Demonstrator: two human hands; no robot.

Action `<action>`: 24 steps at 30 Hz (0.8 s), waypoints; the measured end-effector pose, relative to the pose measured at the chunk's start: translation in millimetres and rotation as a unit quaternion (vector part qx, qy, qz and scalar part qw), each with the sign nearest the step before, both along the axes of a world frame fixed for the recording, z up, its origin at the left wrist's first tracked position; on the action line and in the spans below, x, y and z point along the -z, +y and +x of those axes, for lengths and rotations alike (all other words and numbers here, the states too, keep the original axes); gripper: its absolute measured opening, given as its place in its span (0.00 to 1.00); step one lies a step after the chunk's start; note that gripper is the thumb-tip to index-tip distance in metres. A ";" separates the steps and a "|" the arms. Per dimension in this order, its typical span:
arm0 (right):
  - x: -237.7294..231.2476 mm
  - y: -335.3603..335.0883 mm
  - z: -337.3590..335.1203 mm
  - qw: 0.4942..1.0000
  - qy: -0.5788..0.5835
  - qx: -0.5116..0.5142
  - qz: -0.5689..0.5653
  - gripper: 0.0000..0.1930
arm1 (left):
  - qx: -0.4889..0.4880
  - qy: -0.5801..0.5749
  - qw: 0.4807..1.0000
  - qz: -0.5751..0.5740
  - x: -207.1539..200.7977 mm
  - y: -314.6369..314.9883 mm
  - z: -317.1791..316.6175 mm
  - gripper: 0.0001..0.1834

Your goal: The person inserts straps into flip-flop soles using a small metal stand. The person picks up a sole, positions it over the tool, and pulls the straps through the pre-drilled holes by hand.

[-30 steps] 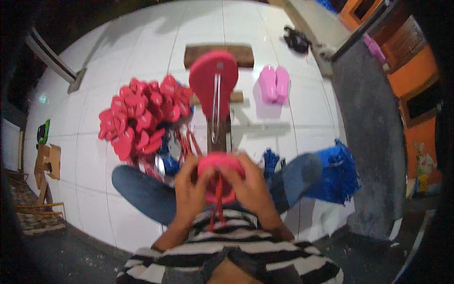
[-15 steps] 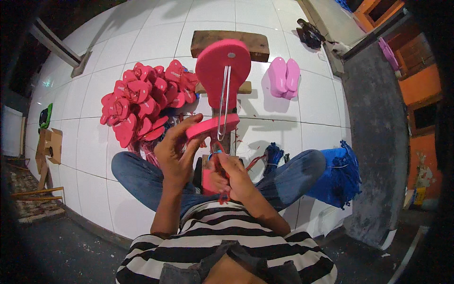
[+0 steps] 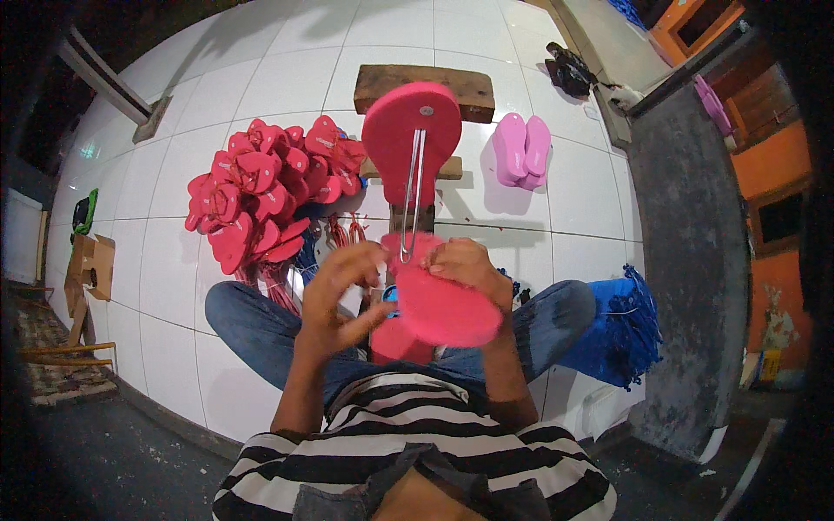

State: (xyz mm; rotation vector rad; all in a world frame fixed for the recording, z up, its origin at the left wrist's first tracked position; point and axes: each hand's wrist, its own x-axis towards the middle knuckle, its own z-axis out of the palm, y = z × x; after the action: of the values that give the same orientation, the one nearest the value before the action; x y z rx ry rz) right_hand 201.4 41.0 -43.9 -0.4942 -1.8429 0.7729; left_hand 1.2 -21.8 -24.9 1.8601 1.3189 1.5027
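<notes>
A pinkish-red flip-flop sole (image 3: pixel 447 306) lies tilted toward me over my lap, its broad end to the lower right. My right hand (image 3: pixel 466 263) is closed on its upper edge. At its left side my left hand (image 3: pixel 346 286) has thumb and fingers spread, slightly blurred; whether a fingertip touches the sole I cannot tell. A long bent metal wire hook (image 3: pixel 413 187) reaches down to the sole's narrow end. Behind the hook, another red sole (image 3: pixel 412 130) rests on a wooden stand (image 3: pixel 426 91). The red strap is hidden now.
A heap of red flip-flops (image 3: pixel 261 187) lies on the white tiles to the left, with red and blue straps below it. Pink soles (image 3: pixel 521 149) stand to the right. A bundle of blue straps (image 3: pixel 618 326) lies beside my right knee. Cardboard (image 3: pixel 102 265) sits far left.
The sole has swung from edge-on to broad face up, down and rightward. My right hand has left the red strap below and now grips the sole. My left fingers have come off the sole's edge.
</notes>
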 end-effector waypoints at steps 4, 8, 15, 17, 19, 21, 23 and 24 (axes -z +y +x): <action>-19.2 2.3 -4.3 0.995 -0.037 0.041 0.082 0.09 | 0.070 0.050 0.989 0.121 -10.5 9.2 0.5 0.21; -23.9 6.6 -10.3 0.995 -0.018 0.059 0.081 0.09 | 0.051 0.001 0.988 0.144 -10.6 18.6 1.4 0.19; -28.2 6.8 -22.9 0.995 0.018 0.074 0.063 0.17 | 0.024 -0.037 0.990 0.132 -25.0 25.2 1.4 0.16; -37.7 -4.8 -22.4 0.997 0.003 0.072 -0.037 0.22 | 0.000 -0.063 0.994 0.092 -37.1 20.3 7.0 0.15; -37.9 -12.0 -23.1 0.991 -0.035 0.093 -0.092 0.25 | -0.015 -0.121 0.993 0.004 -42.3 17.1 11.0 0.14; -39.7 -12.1 -24.2 0.981 -0.096 0.139 -0.091 0.27 | -0.018 -0.176 0.983 -0.054 -48.6 22.9 16.6 0.12; -30.5 -4.2 -25.9 0.971 -0.102 0.190 -0.108 0.29 | -0.009 -0.224 0.970 -0.097 -54.0 35.1 22.0 0.11; -25.0 4.1 -31.5 0.965 -0.097 0.224 -0.100 0.28 | -0.025 -0.186 0.974 -0.126 -47.8 42.7 16.3 0.11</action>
State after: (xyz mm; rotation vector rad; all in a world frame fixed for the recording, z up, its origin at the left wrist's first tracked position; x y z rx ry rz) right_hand 169.9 45.1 -19.0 -1.1084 -1.7409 0.6153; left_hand 17.4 20.9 22.9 1.3210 1.3106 1.5334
